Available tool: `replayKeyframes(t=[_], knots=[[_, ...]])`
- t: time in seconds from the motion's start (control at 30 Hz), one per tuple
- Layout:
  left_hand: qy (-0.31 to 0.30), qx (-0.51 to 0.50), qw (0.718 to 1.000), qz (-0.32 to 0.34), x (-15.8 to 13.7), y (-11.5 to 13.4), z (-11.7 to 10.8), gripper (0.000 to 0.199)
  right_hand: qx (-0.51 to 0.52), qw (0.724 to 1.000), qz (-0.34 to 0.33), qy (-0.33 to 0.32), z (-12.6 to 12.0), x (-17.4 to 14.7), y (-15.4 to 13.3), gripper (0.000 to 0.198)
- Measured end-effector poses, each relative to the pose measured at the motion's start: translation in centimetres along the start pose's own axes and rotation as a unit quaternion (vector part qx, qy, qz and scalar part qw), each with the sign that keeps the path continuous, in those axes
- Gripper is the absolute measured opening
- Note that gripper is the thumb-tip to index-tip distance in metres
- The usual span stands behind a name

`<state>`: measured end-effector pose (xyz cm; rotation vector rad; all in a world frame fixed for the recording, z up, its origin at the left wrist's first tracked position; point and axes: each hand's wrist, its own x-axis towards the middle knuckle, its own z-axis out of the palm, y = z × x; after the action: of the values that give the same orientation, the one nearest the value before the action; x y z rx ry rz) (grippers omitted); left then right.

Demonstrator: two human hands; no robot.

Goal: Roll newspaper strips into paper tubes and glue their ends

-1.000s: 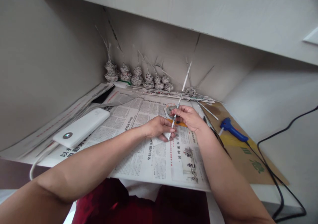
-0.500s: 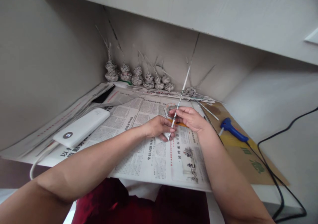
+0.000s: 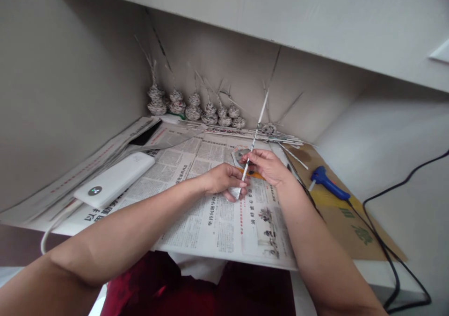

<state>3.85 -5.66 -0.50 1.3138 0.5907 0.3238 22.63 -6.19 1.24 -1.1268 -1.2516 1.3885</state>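
Observation:
A long, thin rolled-paper stick [image 3: 261,111] slants up and away from my hands toward the back wall. My left hand [image 3: 226,180] is closed around its lower end, where a small folded paper piece shows under the fingers. Higher on the same stick, my right hand [image 3: 264,164] pinches it between thumb and fingers. Both hands are over the newspaper [image 3: 196,222] that covers the table. Just behind them lie an orange-handled tool [image 3: 257,174], partly hidden by the right hand, and a small grey round item [image 3: 239,155] that I cannot make out.
Several woven paper gourds [image 3: 193,106] line the back wall. Paper sticks [image 3: 287,137] lie in front of it. A white power bank [image 3: 115,178] with a cable is at left. On cardboard [image 3: 336,232] at right rests a blue glue gun [image 3: 329,183] with a black cord [image 3: 372,199].
My right hand has shifted very slightly on the stick, and the folded piece at its lower end has turned a little. Otherwise the scene looks the same.

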Motion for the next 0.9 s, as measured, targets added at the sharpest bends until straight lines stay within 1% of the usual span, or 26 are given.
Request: replayKeyframes(t=[0.2,0.23,0.37,0.4,0.5,0.57,0.67,0.77,0.9], knots=[[-0.002,0.003,1.0,-0.005,0.2,-0.4,-0.3,0.029,0.011,0.999,-0.003,0.04,0.1,0.1,-0.1,0.024],[-0.003,0.004,1.0,-0.003,0.2,-0.5,-0.3,0.029,0.009,0.999,-0.004,0.037,0.0,0.0,-0.2,0.025],[0.006,0.005,1.0,-0.004,0.3,-0.5,-0.4,0.028,-0.002,1.0,0.0,-0.02,-0.1,-0.4,-0.6,0.029],[0.009,0.005,1.0,-0.005,0.3,-0.5,-0.5,0.029,-0.003,1.0,0.0,-0.019,-0.1,-0.4,-0.6,0.029],[0.011,0.008,1.0,0.008,0.4,-0.3,-0.6,0.032,0.003,0.999,-0.016,0.043,0.1,-0.2,-0.6,0.027],[0.018,0.014,1.0,0.021,0.3,-0.2,-0.8,0.036,0.002,0.996,-0.03,0.088,0.3,0.1,-0.5,0.03],[0.053,0.018,0.998,0.026,0.4,0.0,-1.1,0.038,-0.01,0.99,-0.048,0.132,0.4,0.3,-0.4,0.035],[0.1,0.018,0.994,0.043,0.6,0.2,-2.0,0.039,-0.002,0.989,-0.051,0.139,0.2,0.4,-0.4,0.034],[0.144,0.038,0.986,0.079,0.8,0.7,-4.1,0.039,0.016,0.99,-0.038,0.136,0.1,0.5,-0.1,0.033]])
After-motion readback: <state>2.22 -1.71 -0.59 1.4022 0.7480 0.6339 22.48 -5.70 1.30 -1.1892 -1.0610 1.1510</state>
